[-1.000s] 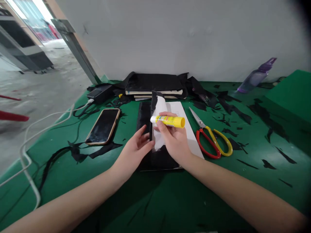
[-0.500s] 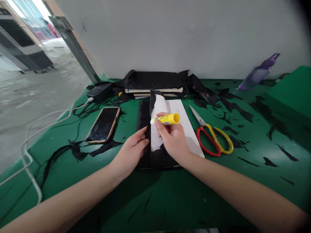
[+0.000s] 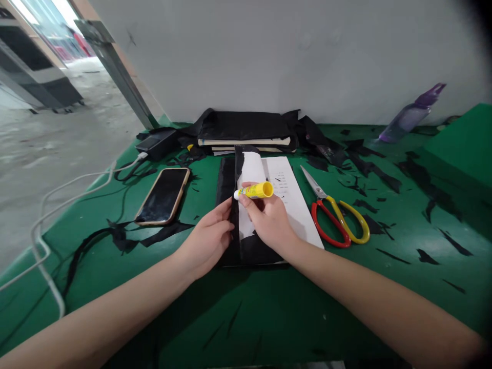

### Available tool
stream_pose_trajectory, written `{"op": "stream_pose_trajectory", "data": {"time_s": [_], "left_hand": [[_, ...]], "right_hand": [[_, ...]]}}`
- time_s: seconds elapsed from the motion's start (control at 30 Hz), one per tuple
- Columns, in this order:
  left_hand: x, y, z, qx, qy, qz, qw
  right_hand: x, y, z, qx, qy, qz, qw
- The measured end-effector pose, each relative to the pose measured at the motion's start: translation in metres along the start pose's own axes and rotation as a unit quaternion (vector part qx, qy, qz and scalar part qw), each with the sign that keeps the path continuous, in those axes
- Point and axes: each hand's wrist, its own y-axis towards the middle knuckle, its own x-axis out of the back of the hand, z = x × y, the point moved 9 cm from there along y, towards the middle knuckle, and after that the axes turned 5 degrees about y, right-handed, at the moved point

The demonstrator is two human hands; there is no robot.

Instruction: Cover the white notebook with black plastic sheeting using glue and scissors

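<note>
My right hand (image 3: 272, 221) is closed around a yellow glue stick (image 3: 261, 190), its white tip pointing left at the edge of a raised black flap (image 3: 241, 156). The flap's inner side is partly white with ragged black edges. My left hand (image 3: 210, 234) pinches the flap's left edge, its fingertips partly hidden behind it. Beneath both hands lies a book (image 3: 226, 177) with a black cover, open to a white printed page (image 3: 298, 205). Open scissors (image 3: 334, 215) with one red and one yellow handle lie to the right of the page.
A phone (image 3: 163, 197) lies left of the book, near a black adapter (image 3: 157, 143) with white cables (image 3: 46, 225). Black-covered books (image 3: 244, 127) are stacked behind. Black scraps (image 3: 388, 177) litter the green table. A purple bottle (image 3: 409, 118) leans at the back right.
My right hand has moved the glue stick slightly left, bringing its tip to the flap's edge. My left hand keeps its pinch nearly in place.
</note>
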Motion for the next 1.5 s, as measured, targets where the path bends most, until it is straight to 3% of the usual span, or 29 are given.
{"op": "stream_pose_trajectory", "data": {"time_s": [0.27,0.4,0.97,1.5], "left_hand": [[0.001,0.001,0.000,0.037,-0.047,-0.016,0.998],[-0.003,0.002,0.001,0.049,-0.057,0.006,0.997],[-0.006,0.003,0.000,0.048,-0.057,0.027,0.997],[-0.001,0.001,0.000,0.053,-0.088,-0.004,0.995]], "right_hand": [[-0.003,-0.001,0.000,-0.004,-0.019,0.009,1.000],[-0.002,-0.002,0.001,-0.002,-0.017,0.007,1.000],[-0.005,-0.004,-0.007,-0.025,-0.054,0.030,0.998],[-0.021,-0.011,-0.006,-0.031,-0.095,0.115,0.988]]}}
